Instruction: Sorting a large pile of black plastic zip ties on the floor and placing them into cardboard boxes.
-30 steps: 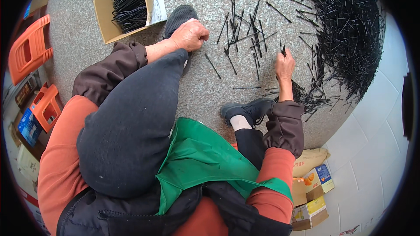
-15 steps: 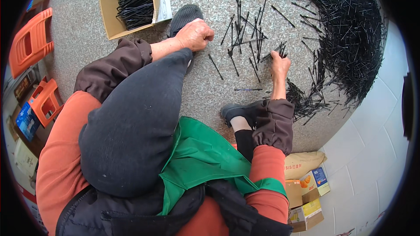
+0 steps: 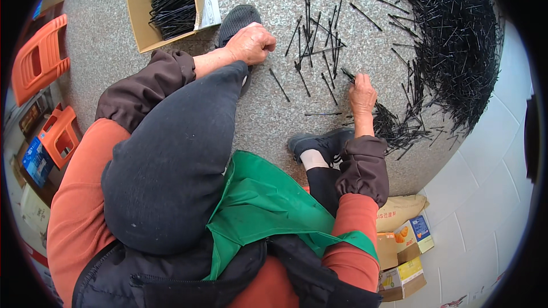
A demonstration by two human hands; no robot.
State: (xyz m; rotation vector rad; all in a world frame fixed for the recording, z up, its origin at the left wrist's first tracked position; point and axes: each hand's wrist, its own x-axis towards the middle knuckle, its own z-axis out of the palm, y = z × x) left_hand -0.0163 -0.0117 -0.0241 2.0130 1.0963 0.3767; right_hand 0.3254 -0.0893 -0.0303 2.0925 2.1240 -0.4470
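My left hand (image 3: 251, 44) is closed in a loose fist over my left shoe (image 3: 238, 21); what it may hold is hidden. My right hand (image 3: 363, 94) pinches a small bundle of thin black sticks (image 3: 347, 74), their ends poking out past thumb and fingers. Loose black sticks (image 3: 311, 51) lie scattered at many angles on the speckled floor between my hands. Farther right rises a big tangled heap of the same sticks (image 3: 459, 51), with a lower clump (image 3: 388, 122) trailing beside my right wrist.
An open cardboard box (image 3: 137, 28) holding lined-up black sticks (image 3: 172, 3) stands at the far left. Orange plastic stools (image 3: 40, 60) are at the left edge. Small cartons (image 3: 408, 239) and a brown paper sack (image 3: 402, 208) lie against the white wall (image 3: 479, 194) at the lower right.
My right hand has drawn back toward me and turned, still gripping the black sticks, which now point up and left. My left hand stays in nearly the same place.
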